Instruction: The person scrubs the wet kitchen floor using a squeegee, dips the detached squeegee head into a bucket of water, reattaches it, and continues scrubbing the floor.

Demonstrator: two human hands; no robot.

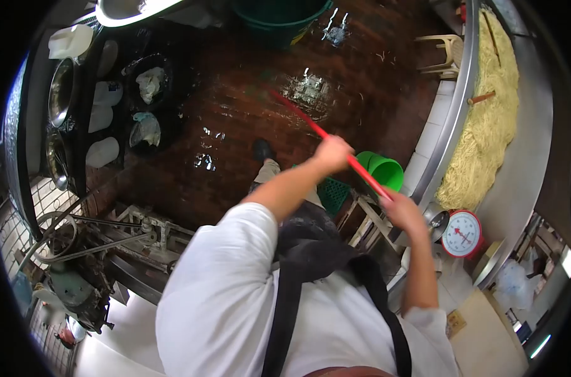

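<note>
A long red pole (314, 127) slants across the view from the wet brown floor (235, 100) back toward my body. My left hand (332, 154) is closed around its middle part. Lower and to the right, my right hand (402, 212) grips the pole near its upper end. The pole's far end is blurred above the floor, and I cannot make out what is fixed to it. Beside the pole, between my hands, stand bright green buckets (386, 173). A dark boot (262, 150) shows on the floor ahead of me.
On the right, a steel counter (529, 144) bears a long heap of yellow noodles (487, 132) and a red dial scale (462, 234). A stool (449, 55) stands beyond. Left are shelved containers (103, 151) and a belt-driven machine (141, 232). A dark green tub (282, 26) sits ahead.
</note>
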